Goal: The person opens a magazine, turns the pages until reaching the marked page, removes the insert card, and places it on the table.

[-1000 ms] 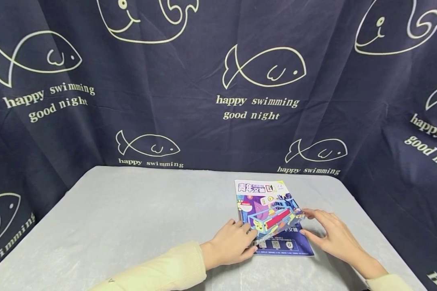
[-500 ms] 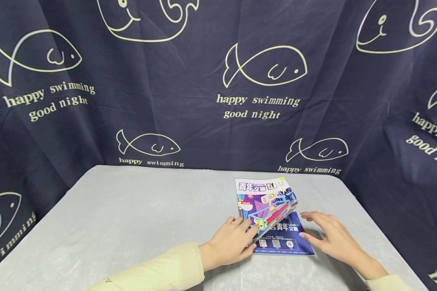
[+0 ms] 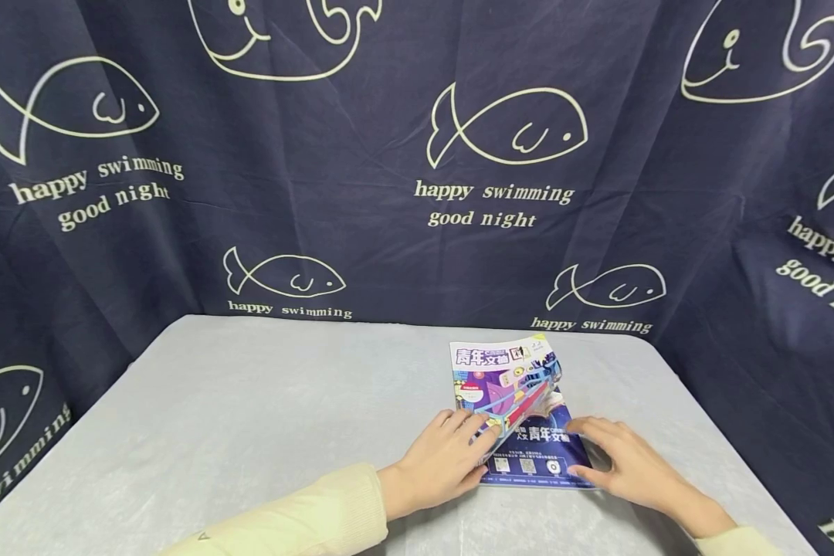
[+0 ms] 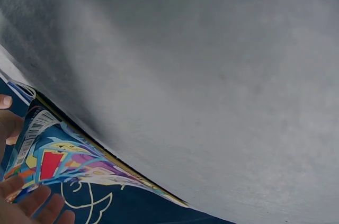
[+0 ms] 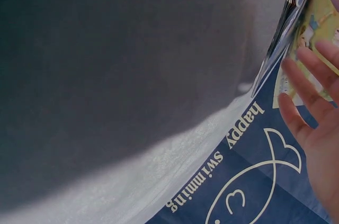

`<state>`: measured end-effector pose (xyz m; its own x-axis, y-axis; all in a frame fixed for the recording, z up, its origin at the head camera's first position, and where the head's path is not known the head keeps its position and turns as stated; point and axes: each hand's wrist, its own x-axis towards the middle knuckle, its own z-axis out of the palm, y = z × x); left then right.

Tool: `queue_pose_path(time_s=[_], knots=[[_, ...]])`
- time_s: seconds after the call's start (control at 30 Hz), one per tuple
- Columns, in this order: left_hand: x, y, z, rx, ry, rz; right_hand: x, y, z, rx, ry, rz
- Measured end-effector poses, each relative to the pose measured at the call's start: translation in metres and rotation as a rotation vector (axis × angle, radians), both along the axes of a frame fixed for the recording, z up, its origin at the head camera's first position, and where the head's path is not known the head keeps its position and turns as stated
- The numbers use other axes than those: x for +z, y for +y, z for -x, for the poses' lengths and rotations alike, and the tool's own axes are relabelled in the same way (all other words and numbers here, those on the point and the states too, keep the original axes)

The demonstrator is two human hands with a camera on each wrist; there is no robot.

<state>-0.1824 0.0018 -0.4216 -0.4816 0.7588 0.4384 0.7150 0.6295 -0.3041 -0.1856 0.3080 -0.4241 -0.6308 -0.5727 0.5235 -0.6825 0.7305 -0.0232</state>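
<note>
A colourful magazine (image 3: 483, 394) lies at the table's right, its lower right part bent up and curling toward the left. A dark blue printed surface (image 3: 535, 455) with small square codes shows beneath it. My left hand (image 3: 441, 459) grips the magazine's lower left part, the thumb near the bottom edge and the fingers over the cover; in the left wrist view the barcode (image 4: 39, 123) shows between them. At the right edge of the blue surface is my right hand (image 3: 622, 463), fingers spread. In the right wrist view those fingers overlap a yellow page (image 5: 318, 17).
The magazine lies on a table with a pale grey cover (image 3: 271, 401). Dark blue curtains (image 3: 361, 154) with white fish drawings and lettering hang close behind the table and along both sides.
The magazine's bent part has curled further left, uncovering more of the blue surface. My right hand has come off the bent corner and shifted slightly lower and left. The left hand stays nearly in place.
</note>
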Motion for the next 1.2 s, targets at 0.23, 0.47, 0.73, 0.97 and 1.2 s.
queue_pose_path(time_s=[0.23,0.47,0.73,0.97,1.2], knots=[[-0.0012,-0.0012,0.0004,-0.014,0.043,-0.022,-0.0025,-0.0009,-0.0039,-0.013,-0.023,-0.032],[-0.0003,-0.0038,-0.0015,-0.024,0.046,-0.056,-0.0031,-0.0017,-0.0063,-0.016,-0.038,-0.044],[0.0011,-0.0052,-0.0029,-0.001,0.009,-0.057,-0.0044,-0.0014,-0.0058,-0.002,-0.038,-0.058],[0.001,-0.0066,-0.0032,-0.01,0.002,-0.067,-0.0037,-0.0017,-0.006,-0.002,-0.041,-0.071],[-0.001,-0.0079,-0.0024,-0.004,0.02,-0.065,-0.0026,-0.0016,-0.0054,0.004,-0.045,-0.077]])
